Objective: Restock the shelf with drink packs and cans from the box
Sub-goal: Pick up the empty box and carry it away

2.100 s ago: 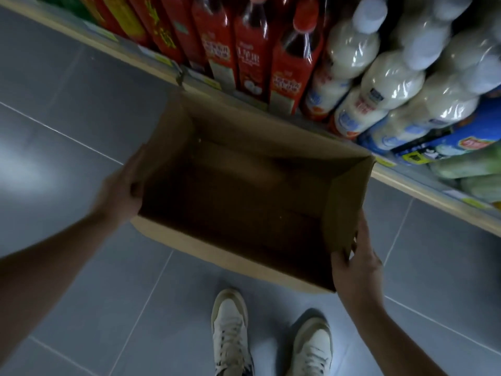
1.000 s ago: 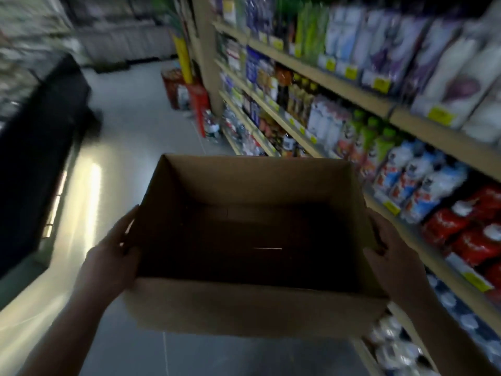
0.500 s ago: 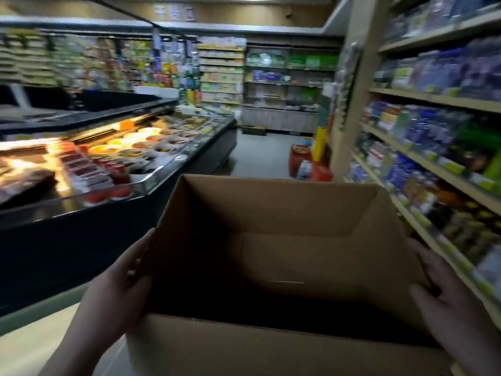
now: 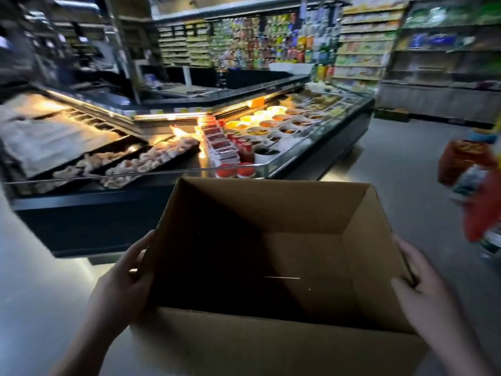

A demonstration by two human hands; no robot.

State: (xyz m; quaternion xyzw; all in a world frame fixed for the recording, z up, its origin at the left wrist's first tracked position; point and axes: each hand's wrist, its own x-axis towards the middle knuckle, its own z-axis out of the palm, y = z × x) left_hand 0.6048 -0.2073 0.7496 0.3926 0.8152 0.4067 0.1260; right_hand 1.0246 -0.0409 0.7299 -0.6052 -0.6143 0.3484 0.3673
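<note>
An open brown cardboard box (image 4: pixel 271 346) fills the lower middle of the head view, held up in front of me. Its inside is dark and shows nothing in it. My left hand (image 4: pixel 124 289) grips the box's left wall, fingers curled over the edge. My right hand (image 4: pixel 425 294) grips the right wall the same way. No drink packs or cans are in the box or in either hand.
A lit chilled display counter (image 4: pixel 189 147) with trays of food stands straight ahead and to the left. Stocked shelves (image 4: pixel 366 44) line the back wall. Red baskets or bins (image 4: pixel 466 164) blur at the right edge. Grey floor (image 4: pixel 393 164) runs between the counter and those bins.
The box went from low by the bottle shelf up to chest height. My view swung left, away from the drink shelves, and now faces the display counter. Both hands kept their grip.
</note>
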